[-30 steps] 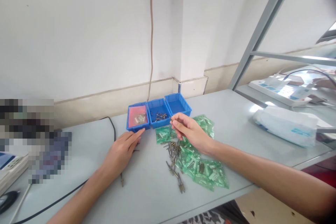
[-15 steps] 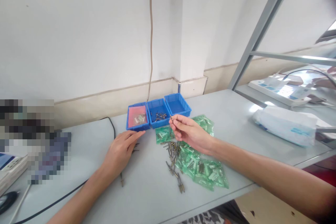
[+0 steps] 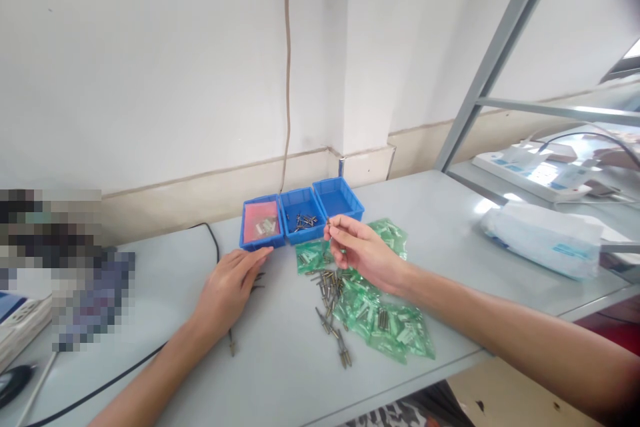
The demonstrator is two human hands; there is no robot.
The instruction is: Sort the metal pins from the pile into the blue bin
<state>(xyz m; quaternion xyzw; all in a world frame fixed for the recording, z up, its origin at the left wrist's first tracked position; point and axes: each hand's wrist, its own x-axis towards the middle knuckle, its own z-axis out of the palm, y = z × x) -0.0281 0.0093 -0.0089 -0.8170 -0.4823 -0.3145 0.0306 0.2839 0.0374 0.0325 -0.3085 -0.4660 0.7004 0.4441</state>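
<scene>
My right hand (image 3: 361,250) is raised a little over the table and pinches a small metal pin (image 3: 329,223) between thumb and fingers, just in front of the middle blue bin (image 3: 302,216). That bin holds several pins. My left hand (image 3: 227,288) lies flat on the grey table (image 3: 280,360), fingers together and stretched toward the left blue bin (image 3: 261,223), which has a pink sheet in it. A loose pile of pins (image 3: 329,290) and green plastic packets (image 3: 385,327) lie under and beside my right hand. The right blue bin (image 3: 339,199) looks empty.
A black cable (image 3: 130,367) runs across the table's left part. A single pin (image 3: 232,344) lies by my left wrist. A white bag (image 3: 545,239) rests at the right, with a grey shelf frame (image 3: 500,53) and white power strips (image 3: 530,170) behind it.
My right hand has shifted slightly with the pin, staying in front of the middle bin. My left hand stays flat on the table.
</scene>
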